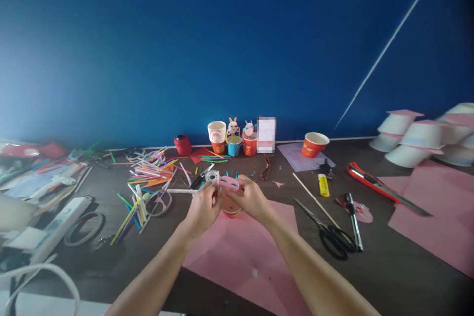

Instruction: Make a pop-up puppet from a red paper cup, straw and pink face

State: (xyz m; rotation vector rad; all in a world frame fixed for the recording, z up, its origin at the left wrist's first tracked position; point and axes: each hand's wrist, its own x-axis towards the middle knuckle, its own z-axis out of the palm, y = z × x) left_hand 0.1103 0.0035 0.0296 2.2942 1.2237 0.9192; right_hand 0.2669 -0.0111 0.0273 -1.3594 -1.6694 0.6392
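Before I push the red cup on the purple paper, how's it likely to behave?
The red cup looks like paper, so it's probably light and easily dented. It's wider at the top than the base, so a high push might tip it.

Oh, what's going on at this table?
Someone is doing papercraft. The right hand holds one end of a pink cutout by a paper cup, with the left hand at the other end. I can't tell whether the cutout is attached. A pink sheet lies below; scissors lie to the right. Behind stand a blue cup and red cup with paper faces.
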